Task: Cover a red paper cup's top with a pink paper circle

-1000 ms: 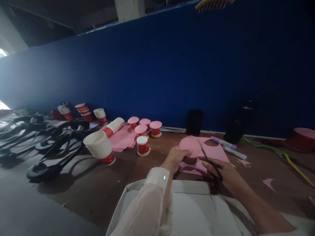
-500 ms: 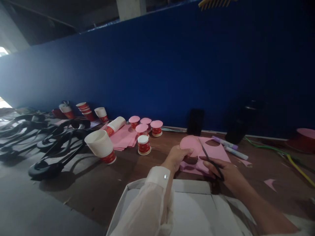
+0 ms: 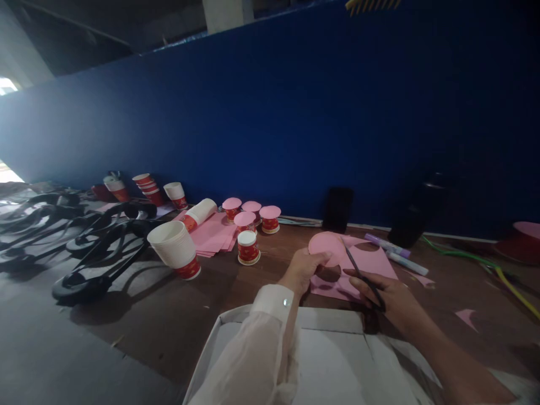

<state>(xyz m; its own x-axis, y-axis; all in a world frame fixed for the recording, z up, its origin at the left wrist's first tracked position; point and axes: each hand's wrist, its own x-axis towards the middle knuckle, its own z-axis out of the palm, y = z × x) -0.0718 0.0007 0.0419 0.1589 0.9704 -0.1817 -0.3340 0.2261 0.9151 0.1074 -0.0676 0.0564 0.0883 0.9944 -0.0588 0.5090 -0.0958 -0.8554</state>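
My left hand pinches a round pink paper disc by its lower edge, thumb on top. In my right hand is a pair of dark scissors, fingers closed round the handles. The blades point up and away, against the disc's right edge. Below both hands lies a pink sheet with round holes cut out of it. Left of my hands stands a small red paper cup with its white base up; behind it are several red cups topped with pink discs.
A stack of paper cups stands at left, beside pink sheets and black headsets. Two markers, a dark bottle and a green-yellow cable lie or stand right. A white box is in front of me.
The view has shifted very slightly. Both hands, the disc and the scissors keep nearly the same places, with no clear change in the cut.
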